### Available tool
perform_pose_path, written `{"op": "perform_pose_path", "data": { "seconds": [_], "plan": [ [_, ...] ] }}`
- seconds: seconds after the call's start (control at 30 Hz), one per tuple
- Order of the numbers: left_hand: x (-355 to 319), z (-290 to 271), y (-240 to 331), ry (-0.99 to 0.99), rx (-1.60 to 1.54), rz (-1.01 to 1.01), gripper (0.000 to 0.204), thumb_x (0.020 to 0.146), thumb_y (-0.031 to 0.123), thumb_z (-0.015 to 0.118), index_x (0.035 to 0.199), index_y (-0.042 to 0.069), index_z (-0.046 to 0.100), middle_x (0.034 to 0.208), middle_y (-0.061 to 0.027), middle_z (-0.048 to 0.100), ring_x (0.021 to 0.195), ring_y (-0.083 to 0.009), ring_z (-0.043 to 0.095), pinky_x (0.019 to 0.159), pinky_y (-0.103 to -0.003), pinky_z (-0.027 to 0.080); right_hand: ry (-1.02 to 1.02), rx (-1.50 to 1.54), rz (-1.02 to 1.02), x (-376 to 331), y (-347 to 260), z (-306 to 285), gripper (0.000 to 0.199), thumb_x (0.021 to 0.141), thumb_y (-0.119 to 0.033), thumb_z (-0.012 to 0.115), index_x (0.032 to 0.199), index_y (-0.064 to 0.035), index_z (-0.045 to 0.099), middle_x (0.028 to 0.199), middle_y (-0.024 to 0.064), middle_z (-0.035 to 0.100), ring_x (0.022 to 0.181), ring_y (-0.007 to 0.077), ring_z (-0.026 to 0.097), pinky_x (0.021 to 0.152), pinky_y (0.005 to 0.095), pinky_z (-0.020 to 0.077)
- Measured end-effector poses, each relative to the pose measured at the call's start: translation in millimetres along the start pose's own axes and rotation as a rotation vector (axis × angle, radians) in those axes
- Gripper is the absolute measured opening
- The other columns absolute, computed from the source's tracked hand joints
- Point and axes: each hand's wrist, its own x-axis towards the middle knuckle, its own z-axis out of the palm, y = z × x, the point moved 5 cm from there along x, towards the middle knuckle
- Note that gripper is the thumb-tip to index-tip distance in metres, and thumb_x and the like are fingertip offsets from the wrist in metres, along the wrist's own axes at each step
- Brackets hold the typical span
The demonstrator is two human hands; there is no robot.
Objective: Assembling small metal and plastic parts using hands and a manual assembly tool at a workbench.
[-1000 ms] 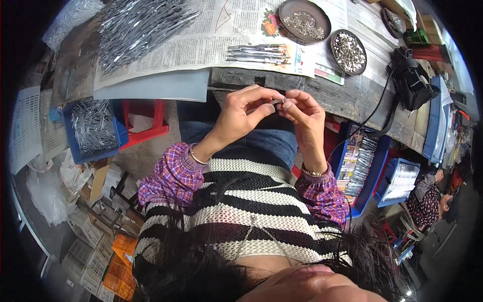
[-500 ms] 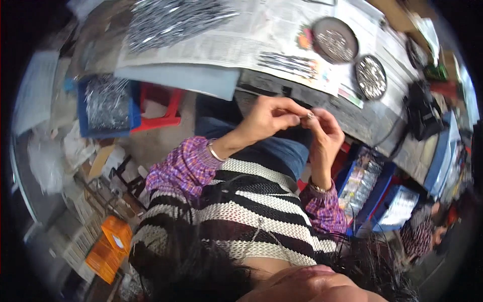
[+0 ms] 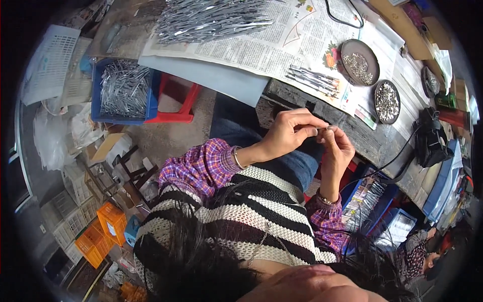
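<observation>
In front of my striped top, over my lap, the two hands meet fingertip to fingertip. My left hand (image 3: pixel 292 133) is closed in a pinch, thumb against forefinger. My right hand (image 3: pixel 338 150) also pinches, its fingertips touching the same spot. Between them is a small metal part (image 3: pixel 328 128), mostly covered by the fingers, so its exact kind is unclear. Just beyond the hands, on the newspaper, a short row of slender dark metal pieces (image 3: pixel 314 80) lies side by side. Two round dark dishes (image 3: pixel 360 62) (image 3: pixel 387 102) hold small shiny metal bits.
A big heap of slender grey metal pieces (image 3: pixel 211 20) covers the newspaper (image 3: pixel 246 53) at far left. A blue bin (image 3: pixel 95 95) of similar pieces stands by a red stool (image 3: pixel 188 103). Blue trays (image 3: pixel 375 221) sit low right; a black bag (image 3: pixel 430 138) lies on the bench. Another person (image 3: pixel 417 254) is at lower right.
The whole view has shifted, so the bench and hands appear farther right and lower. Both hands stay pinched together; the shiny part between them is now more covered by fingers.
</observation>
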Motion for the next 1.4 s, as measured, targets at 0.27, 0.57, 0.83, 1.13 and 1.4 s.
{"op": "perform_pose_path", "data": {
  "seconds": [0.27,0.57,0.83,1.13,1.4],
  "plan": [
    [-2,-2,-1,0.068,-0.066,0.027,0.022,0.076,-0.008,0.061,0.094,0.002,0.068,0.08,-0.0068,0.063,0.071,-0.012,0.061,0.062,-0.023,0.048,-0.008,0.029,0.16,-1,2,1,0.018,0.087,-0.013,0.06,0.089,0.0052,0.064,0.073,0.0082,0.063,0.062,0.0118,0.057,0.057,0.022,0.0455],
    [1,3,-5,-0.036,-0.07,-0.025,0.021,0.079,-0.008,0.059,0.097,0.0,0.067,0.085,-0.0067,0.062,0.077,-0.0116,0.06,0.068,-0.022,0.049,-0.045,-0.48,-0.08,-5,-18,6,0.01,0.085,-0.004,0.059,0.088,0.0053,0.064,0.071,0.0034,0.062,0.065,0.0078,0.057,0.06,0.0198,0.0454],
    [-2,4,-16,-0.05,-0.227,-0.248,0.018,0.083,-0.004,0.058,0.1,-0.001,0.064,0.089,-0.0036,0.062,0.08,-0.0087,0.058,0.072,-0.02,0.047,0.031,-0.182,-0.045,6,-12,0,0.014,0.082,-0.002,0.064,0.095,0.0029,0.062,0.078,0.0032,0.063,0.069,0.0075,0.058,0.064,0.0197,0.0466],
    [-2,7,-14,-0.06,-0.321,-0.309,0.019,0.085,0.001,0.06,0.103,0.001,0.063,0.081,0.0016,0.058,0.07,-0.0021,0.05,0.06,-0.016,0.041,0.065,-0.088,-0.03,5,-13,-13,0.011,0.091,-0.005,0.052,0.099,0.0014,0.056,0.086,0.0047,0.06,0.07,0.0088,0.057,0.063,0.021,0.0476],
    [-3,5,-17,-0.082,-0.332,-0.343,0.019,0.084,0.003,0.061,0.104,0.002,0.063,0.081,0.0019,0.058,0.069,-0.0015,0.049,0.059,-0.016,0.04,-0.018,-0.021,-0.062,4,-12,-14,0.006,0.091,-0.002,0.048,0.092,-0.0004,0.053,0.088,0.006,0.057,0.074,0.0108,0.055,0.066,0.0239,0.0476]
  ]
}}
